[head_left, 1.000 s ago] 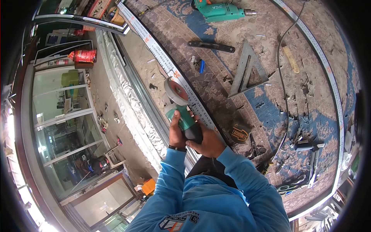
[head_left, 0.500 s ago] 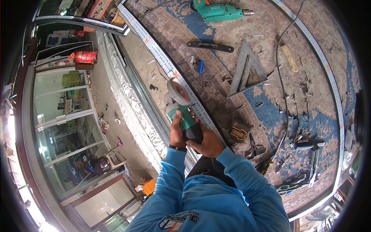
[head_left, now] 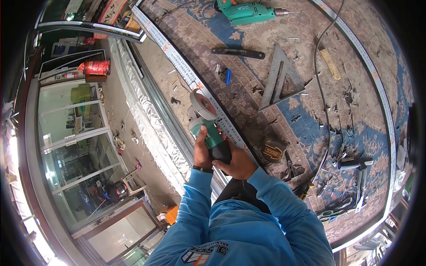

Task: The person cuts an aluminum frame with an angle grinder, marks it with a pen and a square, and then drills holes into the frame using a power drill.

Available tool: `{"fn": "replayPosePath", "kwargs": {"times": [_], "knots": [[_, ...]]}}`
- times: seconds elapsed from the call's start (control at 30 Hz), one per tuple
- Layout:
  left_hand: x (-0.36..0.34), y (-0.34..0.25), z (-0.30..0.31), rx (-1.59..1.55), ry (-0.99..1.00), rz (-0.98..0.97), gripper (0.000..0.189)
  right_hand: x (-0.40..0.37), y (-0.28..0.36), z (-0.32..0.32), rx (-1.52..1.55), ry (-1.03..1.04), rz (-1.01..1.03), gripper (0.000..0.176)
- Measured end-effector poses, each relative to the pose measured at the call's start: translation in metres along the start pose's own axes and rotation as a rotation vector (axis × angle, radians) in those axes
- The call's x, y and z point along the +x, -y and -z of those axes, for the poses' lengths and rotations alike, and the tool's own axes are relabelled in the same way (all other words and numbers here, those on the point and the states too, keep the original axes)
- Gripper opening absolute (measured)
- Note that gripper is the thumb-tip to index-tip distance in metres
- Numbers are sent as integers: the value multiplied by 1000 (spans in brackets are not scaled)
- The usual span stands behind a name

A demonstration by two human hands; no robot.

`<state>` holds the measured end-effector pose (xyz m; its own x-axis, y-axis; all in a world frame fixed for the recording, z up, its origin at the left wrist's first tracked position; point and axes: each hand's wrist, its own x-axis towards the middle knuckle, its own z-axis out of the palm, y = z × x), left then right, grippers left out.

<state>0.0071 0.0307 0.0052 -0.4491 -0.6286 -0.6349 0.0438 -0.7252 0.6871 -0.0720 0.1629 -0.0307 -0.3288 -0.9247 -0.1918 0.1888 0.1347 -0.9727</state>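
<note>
A green and black angle grinder [head_left: 212, 137] with a round disc and guard [head_left: 204, 105] at its upper end is held in front of my body. My left hand [head_left: 202, 150] is wrapped round its left side, with the thumb on the green housing. Around its black rear part, my right hand [head_left: 238, 163] is closed from the right. The disc sits over or beside a long frame bar [head_left: 177, 60] with printed white film; whether they touch cannot be told.
On the patterned carpet lie a green drill [head_left: 250, 13], a triangular square [head_left: 279, 80], a black bar tool [head_left: 238, 53], a blue item [head_left: 228, 76] and a wooden piece [head_left: 330, 64]. A black cable [head_left: 326, 111] crosses the right side. Wrapped profiles [head_left: 146, 106] lie left.
The view has shifted slightly, so the carpet tools appear a little further left. Both hands keep their hold on the grinder.
</note>
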Motion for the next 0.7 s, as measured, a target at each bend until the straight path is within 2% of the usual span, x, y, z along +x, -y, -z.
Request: {"fn": "replayPosePath", "kwargs": {"times": [0.37, 0.7], "knots": [[-2, -2, -5, 28, -29, 11, 60, 0, -4, -2, -29, 9, -37, 99], [-6, -2, -7, 38, -6, 35, 60, -4, 4, 3, -3, 25, -42, 94]]}}
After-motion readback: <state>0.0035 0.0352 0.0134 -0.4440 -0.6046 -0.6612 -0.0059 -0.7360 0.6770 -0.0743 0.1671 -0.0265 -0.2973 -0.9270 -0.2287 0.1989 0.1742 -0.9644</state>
